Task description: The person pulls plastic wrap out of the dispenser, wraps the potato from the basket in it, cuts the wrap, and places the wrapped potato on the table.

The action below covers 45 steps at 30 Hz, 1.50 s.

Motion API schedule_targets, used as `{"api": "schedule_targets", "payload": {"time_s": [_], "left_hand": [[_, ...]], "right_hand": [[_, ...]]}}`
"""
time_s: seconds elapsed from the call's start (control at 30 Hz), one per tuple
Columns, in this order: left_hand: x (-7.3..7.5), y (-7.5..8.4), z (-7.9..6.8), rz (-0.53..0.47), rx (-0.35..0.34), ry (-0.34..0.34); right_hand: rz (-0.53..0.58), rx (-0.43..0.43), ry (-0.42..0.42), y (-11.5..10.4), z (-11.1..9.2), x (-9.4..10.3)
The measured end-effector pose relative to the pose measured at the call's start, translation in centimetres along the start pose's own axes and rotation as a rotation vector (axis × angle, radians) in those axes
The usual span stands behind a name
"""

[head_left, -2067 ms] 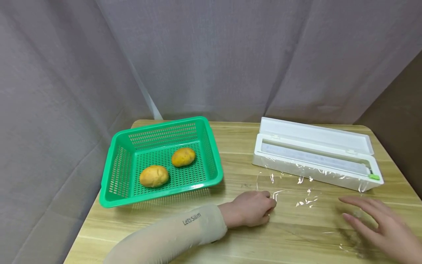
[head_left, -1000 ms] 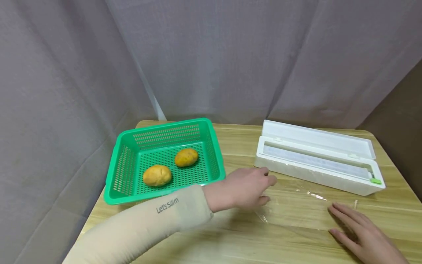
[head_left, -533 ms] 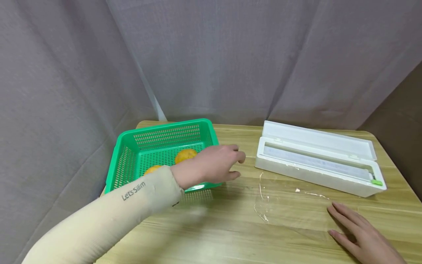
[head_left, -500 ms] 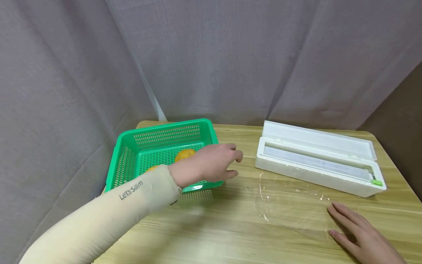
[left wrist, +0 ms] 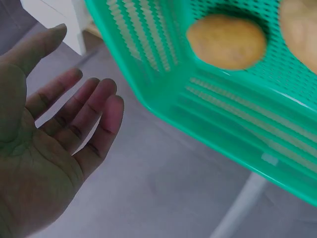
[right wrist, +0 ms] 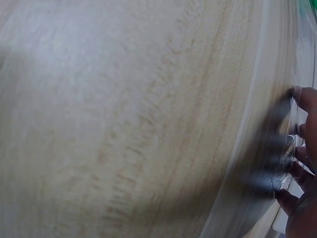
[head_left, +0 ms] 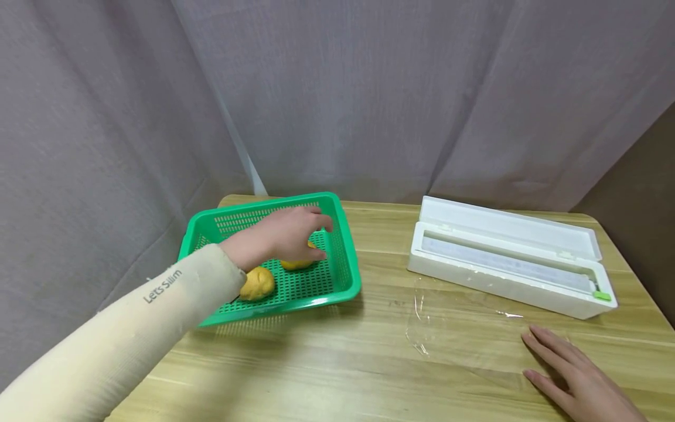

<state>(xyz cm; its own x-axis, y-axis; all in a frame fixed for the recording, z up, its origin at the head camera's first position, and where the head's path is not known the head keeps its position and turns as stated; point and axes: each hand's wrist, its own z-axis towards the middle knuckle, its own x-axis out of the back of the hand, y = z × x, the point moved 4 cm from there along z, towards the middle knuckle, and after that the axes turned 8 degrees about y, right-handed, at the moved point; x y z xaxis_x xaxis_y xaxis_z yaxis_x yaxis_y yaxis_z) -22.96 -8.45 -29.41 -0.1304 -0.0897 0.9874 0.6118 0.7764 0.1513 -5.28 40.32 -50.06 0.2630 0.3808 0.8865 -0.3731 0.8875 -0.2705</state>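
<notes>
Over the green basket (head_left: pixel 348 258) my left hand (head_left: pixel 287 231) reaches with fingers spread and nothing between them. Two potatoes lie in the basket; the near one (head_left: pixel 258 283) is partly behind the wrist, the far one (head_left: pixel 297 264) mostly under the hand. In the left wrist view the left hand (left wrist: pixel 64 129) shows its palm and loosely bent fingers, with a potato (left wrist: pixel 228 42) beyond the basket's wall. At the right, my right hand (head_left: pixel 577 372) rests with extended fingertips on the edge of a sheet of clear plastic wrap (head_left: pixel 464 328) on the table. Its fingertips (right wrist: pixel 297 94) touch the film in the right wrist view.
A white plastic wrap dispenser (head_left: pixel 501 287) with its lid raised stands at the back right, a roll (head_left: pixel 506 264) inside and a green slider (head_left: pixel 601 296) at its right end. Grey curtains (head_left: pixel 337 99) hang behind the wooden table (head_left: pixel 327 369).
My left hand has let go of the plastic wrap's left edge and moved left and back until over the basket. The right hand came down onto the film and stays there.
</notes>
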Motion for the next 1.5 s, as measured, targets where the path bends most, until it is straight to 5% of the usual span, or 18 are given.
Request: {"api": "schedule_targets", "payload": {"time_s": [0.27,0.83,1.13,1.5], "left_hand": [[-0.2,-3.2,-1.4,-0.040,0.068,-0.032],[-2.7,-8.0,-5.9,-0.003,0.090,-0.087],[-4.1,-9.5,-7.9,-0.004,0.070,-0.094],[-6.4,-10.0,-8.0,0.010,0.119,-0.174]], "right_hand": [[0.007,-0.004,-0.008,0.2,0.0,0.0],[0.012,0.015,0.019,0.1,-0.1,0.1],[0.020,0.018,0.016,0.0,0.0,0.4],[0.019,-0.013,-0.007,0.2,-0.3,0.6]]}}
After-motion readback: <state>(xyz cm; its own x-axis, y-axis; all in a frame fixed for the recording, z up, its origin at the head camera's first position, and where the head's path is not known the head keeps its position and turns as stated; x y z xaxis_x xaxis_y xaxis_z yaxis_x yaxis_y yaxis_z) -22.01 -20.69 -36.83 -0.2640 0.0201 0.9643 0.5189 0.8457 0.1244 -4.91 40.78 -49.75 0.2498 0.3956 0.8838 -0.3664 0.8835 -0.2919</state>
